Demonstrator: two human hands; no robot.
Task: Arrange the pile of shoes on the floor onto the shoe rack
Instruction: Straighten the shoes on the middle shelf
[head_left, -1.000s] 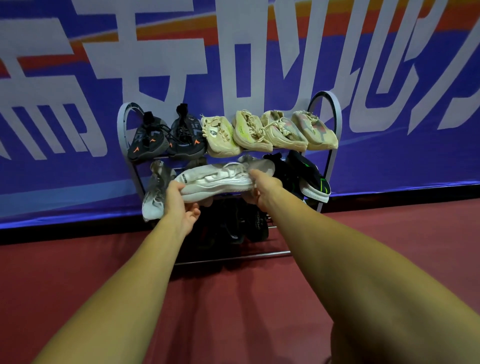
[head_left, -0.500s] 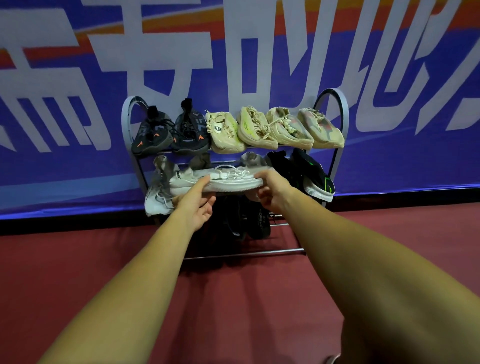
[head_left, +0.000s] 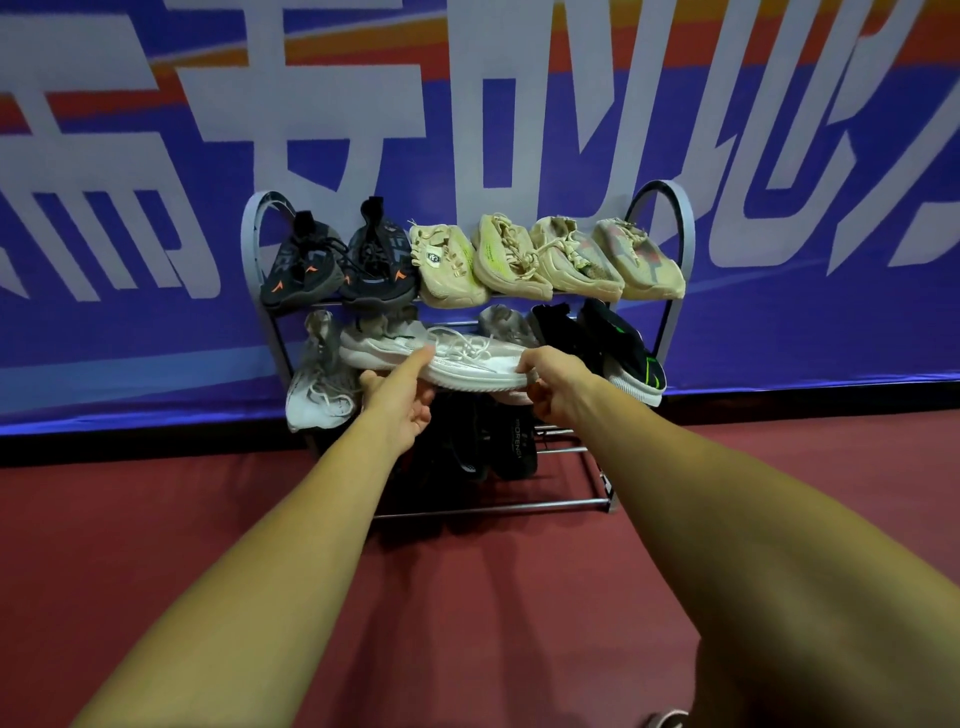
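A grey metal shoe rack (head_left: 670, 218) stands against the blue banner wall. Two white sneakers (head_left: 478, 364) lie sideways, overlapping, across the front of the middle shelf. My left hand (head_left: 400, 402) holds them from below near their middle, thumb up against the side. At their right end, my right hand (head_left: 553, 384) grips the toe. The top shelf carries two black sneakers with orange marks (head_left: 337, 265) and several beige sneakers (head_left: 545, 260). On the middle shelf a grey-white sneaker (head_left: 317, 384) hangs at the left and black-and-green shoes (head_left: 618, 348) sit at the right.
Black shoes (head_left: 498, 447) fill the left and middle of the bottom shelf; its right part shows bare rails (head_left: 571, 503). The dark red floor (head_left: 156, 519) spreads in front. A pink object (head_left: 665, 719) peeks in at the bottom edge.
The white sneakers rose slightly and went further onto the middle shelf, now lying flatter. My left hand slid from their left end to under their middle; my right hand stayed on the toe.
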